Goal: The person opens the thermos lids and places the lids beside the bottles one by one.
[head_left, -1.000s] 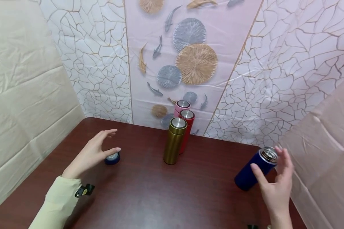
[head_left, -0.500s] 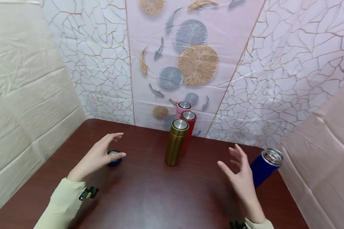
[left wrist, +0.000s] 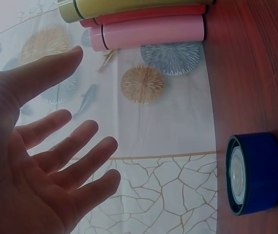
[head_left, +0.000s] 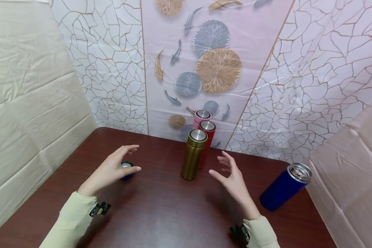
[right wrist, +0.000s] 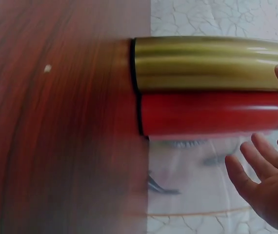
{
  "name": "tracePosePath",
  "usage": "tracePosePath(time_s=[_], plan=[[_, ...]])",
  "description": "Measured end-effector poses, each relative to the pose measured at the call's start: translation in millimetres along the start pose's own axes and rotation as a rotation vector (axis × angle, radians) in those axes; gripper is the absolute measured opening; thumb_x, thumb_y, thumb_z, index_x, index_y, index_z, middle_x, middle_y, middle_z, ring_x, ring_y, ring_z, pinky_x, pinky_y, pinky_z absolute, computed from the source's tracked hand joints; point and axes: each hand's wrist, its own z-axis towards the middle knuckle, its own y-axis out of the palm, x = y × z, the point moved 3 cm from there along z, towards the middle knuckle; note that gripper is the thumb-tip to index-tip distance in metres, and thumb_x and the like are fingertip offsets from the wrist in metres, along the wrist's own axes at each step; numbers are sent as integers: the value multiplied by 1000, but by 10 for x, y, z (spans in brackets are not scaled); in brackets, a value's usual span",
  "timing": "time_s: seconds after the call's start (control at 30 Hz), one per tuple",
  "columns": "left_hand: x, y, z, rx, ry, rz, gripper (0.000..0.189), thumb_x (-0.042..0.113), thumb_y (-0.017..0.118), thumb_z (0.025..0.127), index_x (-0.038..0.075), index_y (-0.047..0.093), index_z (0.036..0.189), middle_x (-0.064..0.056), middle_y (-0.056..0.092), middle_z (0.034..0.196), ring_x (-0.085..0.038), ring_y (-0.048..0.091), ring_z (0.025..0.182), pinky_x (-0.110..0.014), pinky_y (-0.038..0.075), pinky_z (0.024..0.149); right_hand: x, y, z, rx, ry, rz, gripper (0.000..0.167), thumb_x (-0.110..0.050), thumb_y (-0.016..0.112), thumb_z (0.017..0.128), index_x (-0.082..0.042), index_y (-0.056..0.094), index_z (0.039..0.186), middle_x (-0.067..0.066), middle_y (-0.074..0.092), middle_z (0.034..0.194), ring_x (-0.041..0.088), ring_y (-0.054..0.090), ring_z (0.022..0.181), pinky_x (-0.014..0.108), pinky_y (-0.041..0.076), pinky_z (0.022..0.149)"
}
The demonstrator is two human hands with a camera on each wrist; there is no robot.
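Observation:
My left hand [head_left: 110, 171] hovers above the table with thumb and fingers spread apart, holding nothing. Just beyond it, partly hidden by the thumb, lies a dark blue flask lid [left wrist: 258, 173], its inner side showing. To the right of the gold thermos flask [head_left: 193, 156], my right hand [head_left: 233, 181] is raised with fingers loosely bent and nothing in them. A red thermos flask [right wrist: 209, 113] stands behind the gold one, and a pink thermos flask [left wrist: 153, 33] behind that; all three are capped. At the right stands a blue thermos flask [head_left: 282, 190] without its lid, its steel mouth exposed.
The dark red-brown wooden table [head_left: 161, 213] carries everything. A patterned cloth [head_left: 111, 69] hangs along its back edge. Plain beige fabric covers the left side [head_left: 34, 113], and more fabric [head_left: 353, 179] borders the right, close to the blue flask.
My right hand has left the blue flask and moved leftward toward the gold one. The left hand has stayed near the lid. The whole view has shifted slightly.

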Motion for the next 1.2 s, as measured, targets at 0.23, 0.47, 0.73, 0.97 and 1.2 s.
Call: tracePosePath(time_s=[0.23, 0.47, 0.73, 0.97, 1.2], plan=[[3, 38, -15, -8, 1, -19, 72, 30, 84, 84, 17, 48, 146, -2, 56, 138, -23, 57, 120, -47, 47, 96, 64, 262, 141, -79, 62, 59, 79, -29, 84, 85, -18, 40, 150, 12, 56, 141, 28, 50, 131, 54, 44, 103], [6, 118, -25, -26, 39, -13, 71, 33, 82, 86, 15, 49, 145, -3, 56, 136, -23, 58, 118, -49, 50, 93, 80, 463, 166, -115, 137, 113, 81, -28, 84, 84, -18, 38, 150, 13, 53, 142, 31, 49, 131, 54, 42, 106], [27, 77, -5, -15, 35, -6, 71, 30, 84, 85, 17, 49, 145, -1, 57, 135, -21, 57, 119, -46, 49, 94, 13, 583, 281, -133, 133, 136, 80, -31, 85, 83, -21, 40, 148, 13, 54, 138, 30, 51, 129, 52, 43, 106], [57, 88, -2, -33, 14, -28, 70, 34, 84, 84, 20, 49, 144, 1, 56, 136, -22, 59, 116, -46, 53, 87, -11, 658, 300, -120, 151, 146, 83, -31, 85, 83, -18, 37, 150, 13, 51, 140, 30, 50, 129, 52, 43, 106], [69, 127, -10, -47, 13, -34, 70, 33, 84, 84, 20, 50, 144, 1, 56, 136, -22, 59, 116, -43, 54, 87, -44, 686, 286, -74, 174, 170, 81, -26, 85, 83, -12, 36, 147, 17, 51, 137, 31, 50, 125, 51, 43, 104]])
